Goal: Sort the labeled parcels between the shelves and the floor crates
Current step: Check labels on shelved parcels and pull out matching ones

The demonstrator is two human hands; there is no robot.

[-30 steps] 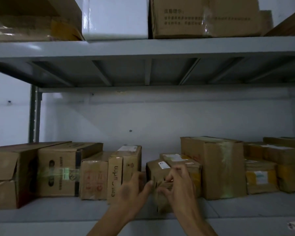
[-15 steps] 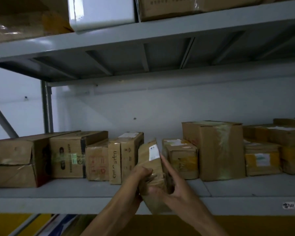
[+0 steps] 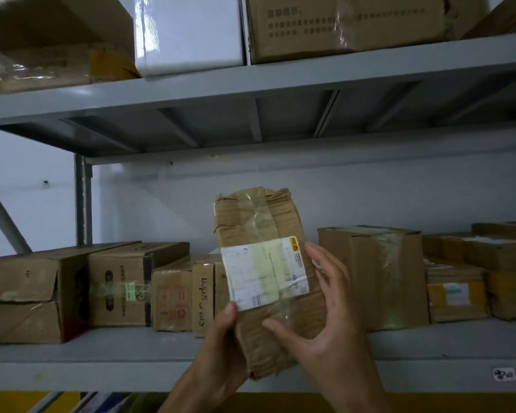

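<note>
A crumpled brown cardboard parcel point(image 3: 259, 222) wrapped in clear tape stands upright in front of the middle shelf point(image 3: 108, 347), lifted clear of it. A white and pale green shipping label point(image 3: 262, 272) faces me across its middle. My left hand point(image 3: 221, 350) grips the parcel's lower left edge, thumb just under the label. My right hand point(image 3: 328, 317) holds its right side, fingers spread along the edge and thumb across the lower front.
Brown boxes line the middle shelf: large ones at the left point(image 3: 33, 293), a tall one point(image 3: 376, 272) right of the parcel, smaller stacked ones at far right point(image 3: 459, 290). The upper shelf point(image 3: 310, 76) carries a white box point(image 3: 188, 31) and cartons. Yellow shapes show below the shelf edge.
The parcel has come off the middle shelf, risen toward me and turned so its label faces me. Both hands have stayed on it and shifted to its lower sides.
</note>
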